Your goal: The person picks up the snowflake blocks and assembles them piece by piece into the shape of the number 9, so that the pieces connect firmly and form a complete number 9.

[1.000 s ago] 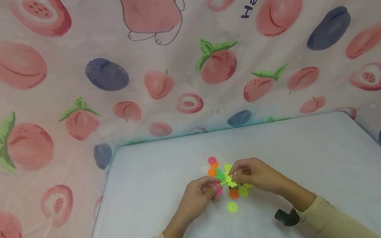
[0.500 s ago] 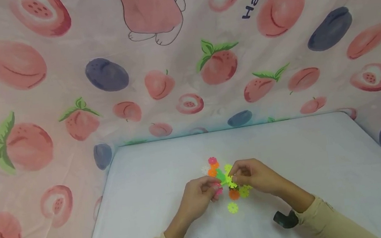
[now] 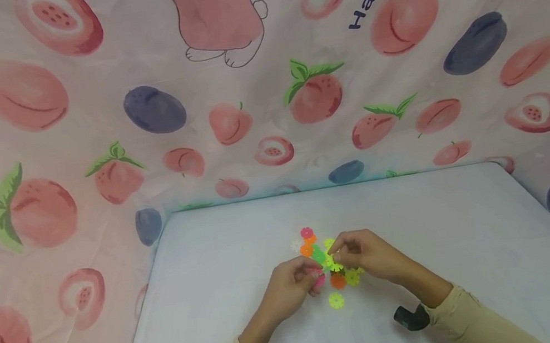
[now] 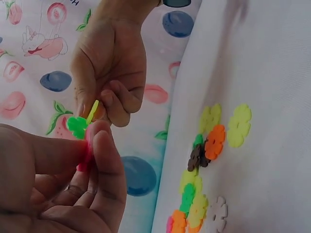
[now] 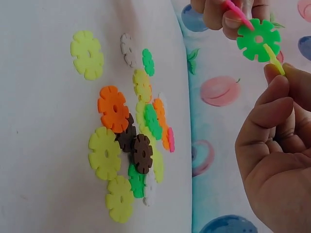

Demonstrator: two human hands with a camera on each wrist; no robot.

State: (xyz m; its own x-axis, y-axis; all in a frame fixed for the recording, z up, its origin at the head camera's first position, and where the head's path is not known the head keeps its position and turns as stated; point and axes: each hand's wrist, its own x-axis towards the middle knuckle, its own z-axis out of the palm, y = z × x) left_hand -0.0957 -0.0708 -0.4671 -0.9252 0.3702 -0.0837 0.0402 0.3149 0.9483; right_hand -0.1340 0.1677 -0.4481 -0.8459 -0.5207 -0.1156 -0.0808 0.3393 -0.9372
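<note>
The left hand (image 3: 287,287) pinches a pink disc (image 4: 84,164), the right hand (image 3: 371,253) a yellow disc (image 5: 275,60); fingers cover much of both. A notched green disc (image 5: 249,43) spans them above the table (image 3: 214,267) — broad face toward the right wrist camera, its neighbours edge-on, long axis running hand to hand. Versus the earlier head view, the left hand sits slightly nearer the person. Below, overlapping loose discs (image 5: 98,158) partly hide one another.
</note>
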